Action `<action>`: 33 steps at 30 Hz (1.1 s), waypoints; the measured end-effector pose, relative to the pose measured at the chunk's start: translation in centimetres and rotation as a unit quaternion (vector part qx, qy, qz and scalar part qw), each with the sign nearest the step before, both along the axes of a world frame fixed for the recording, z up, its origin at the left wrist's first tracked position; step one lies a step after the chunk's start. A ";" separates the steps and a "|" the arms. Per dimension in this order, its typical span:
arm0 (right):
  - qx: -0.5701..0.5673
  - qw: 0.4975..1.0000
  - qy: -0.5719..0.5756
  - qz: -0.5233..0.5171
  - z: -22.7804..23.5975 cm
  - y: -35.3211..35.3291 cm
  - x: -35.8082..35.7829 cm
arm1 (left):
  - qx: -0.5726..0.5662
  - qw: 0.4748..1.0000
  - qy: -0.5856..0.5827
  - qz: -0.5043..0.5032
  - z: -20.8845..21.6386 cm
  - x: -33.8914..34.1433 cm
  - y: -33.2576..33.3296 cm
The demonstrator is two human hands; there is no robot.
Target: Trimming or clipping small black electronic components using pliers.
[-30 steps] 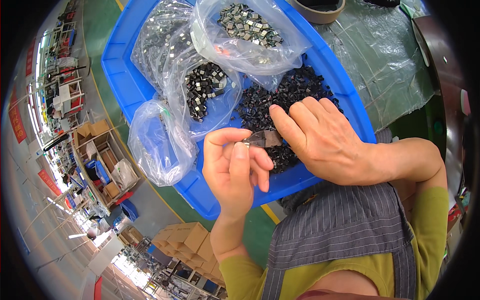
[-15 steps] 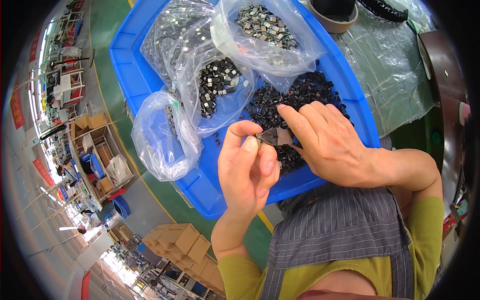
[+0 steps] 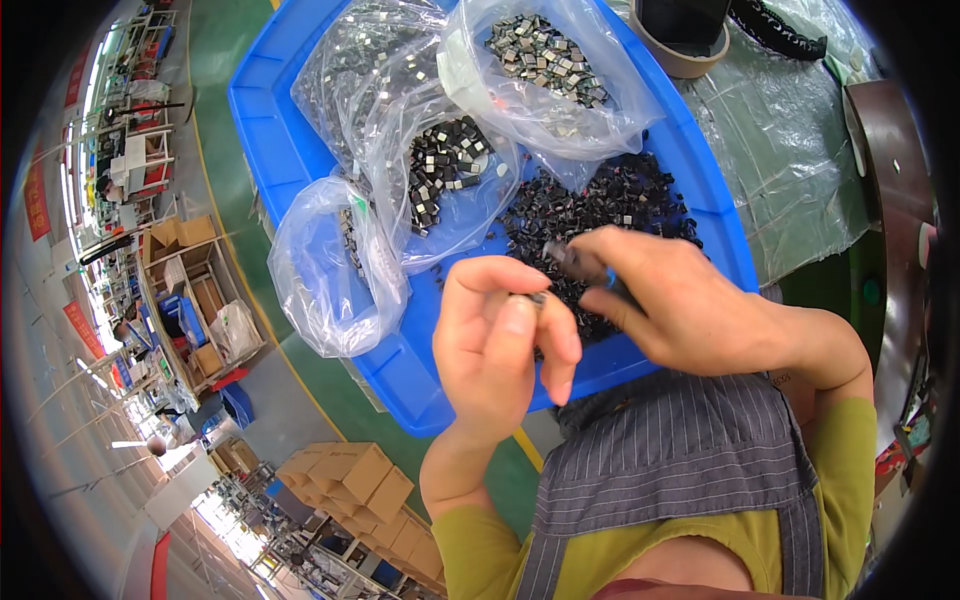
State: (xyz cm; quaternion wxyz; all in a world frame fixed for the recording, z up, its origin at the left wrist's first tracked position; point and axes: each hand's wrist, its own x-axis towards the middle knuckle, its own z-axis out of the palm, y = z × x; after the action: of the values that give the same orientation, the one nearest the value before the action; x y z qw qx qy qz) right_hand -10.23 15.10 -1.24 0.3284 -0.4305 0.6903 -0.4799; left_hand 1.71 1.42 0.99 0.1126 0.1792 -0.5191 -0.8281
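My left hand (image 3: 490, 350) is closed in a pinch on a small dark part (image 3: 537, 298) between thumb and forefinger, over the near side of a blue tray (image 3: 395, 385). To its right, my right hand (image 3: 690, 305) is wrapped round small pliers (image 3: 566, 258), whose metal end is smeared by motion; a bit of blue shows by the fingers. The pliers are apart from the held part. Beneath and beyond the right hand lies a heap of small black parts (image 3: 560, 205) in the tray.
Clear plastic bags stand in the tray: one with silvery square parts (image 3: 548, 62), one with black and silver pieces (image 3: 440, 165), another at the left (image 3: 335, 300). At the back right are a round beige container (image 3: 690, 62) and plastic sheeting (image 3: 790, 150). Cardboard boxes (image 3: 350, 475) stand beyond.
The pliers were at the small part in my left hand; now my right hand has turned them away, up over the black heap. My left hand keeps its pinch with its fingers curled a little more.
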 end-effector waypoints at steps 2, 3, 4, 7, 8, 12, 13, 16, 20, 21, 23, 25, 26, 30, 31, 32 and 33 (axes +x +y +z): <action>-0.008 0.998 -0.029 0.057 -0.1 0.0 -0.2 | -0.034 0.999 -0.023 0.004 -0.1 0.1 -0.3; -0.009 0.997 -0.024 0.073 -0.3 0.3 -0.2 | -0.036 0.998 -0.041 0.008 -0.2 0.2 -0.5; -0.009 0.997 -0.024 0.075 -0.3 0.4 -0.4 | -0.035 0.999 -0.040 0.010 -0.3 0.1 -0.5; -0.018 0.995 0.069 0.069 -0.3 0.5 -0.7 | -0.111 0.988 -0.099 0.051 -0.5 0.2 -0.4; -0.005 0.991 0.129 0.030 -0.2 0.5 -0.8 | -0.166 0.982 -0.083 0.044 -0.5 0.3 -0.6; 0.010 0.963 0.268 -0.014 -0.5 0.4 -0.5 | -0.275 0.957 -0.088 0.017 -0.2 0.3 -0.8; 0.013 0.951 0.308 -0.005 -0.5 0.4 -0.4 | -0.321 0.942 -0.094 -0.009 -0.2 0.4 -1.0; 0.001 0.940 0.340 -0.023 -1.0 0.4 -0.4 | -0.319 0.941 -0.113 -0.011 0.0 0.4 -1.1; 0.007 0.933 0.359 -0.021 -1.1 0.3 -0.2 | -0.337 0.934 -0.121 -0.017 -0.1 0.4 -1.3; 0.011 0.931 0.365 -0.015 -1.2 0.3 -0.2 | -0.353 0.929 -0.111 -0.022 -0.1 0.4 -1.4; 0.015 0.929 0.370 -0.008 -1.2 0.3 -0.1 | -0.352 0.927 -0.125 -0.028 0.1 0.4 -1.4; 0.020 0.926 0.377 0.006 -1.1 0.4 -0.2 | -0.343 0.932 -0.114 -0.017 0.0 0.4 -1.2; 0.020 0.926 0.376 0.007 -1.1 0.4 -0.2 | -0.343 0.932 -0.116 -0.017 0.1 0.4 -1.2; 0.016 0.926 0.377 0.012 -1.2 0.5 -0.2 | -0.357 0.925 -0.122 -0.040 0.1 0.5 -1.3; 0.014 0.926 0.378 0.013 -1.3 0.5 -0.2 | -0.361 0.924 -0.118 -0.038 0.0 0.5 -1.3; 0.015 0.926 0.377 0.013 -1.3 0.5 -0.2 | -0.361 0.924 -0.119 -0.038 0.1 0.5 -1.4; 0.013 0.925 0.380 0.015 -1.3 0.5 -0.2 | -0.364 0.922 -0.120 -0.046 0.1 0.5 -1.5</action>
State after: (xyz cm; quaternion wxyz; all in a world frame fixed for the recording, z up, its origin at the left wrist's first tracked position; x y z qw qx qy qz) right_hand -10.45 15.63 -2.51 0.0550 -0.5866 0.7630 -0.2662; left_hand 2.19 -0.05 1.10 0.0682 0.1997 -0.8022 -0.5585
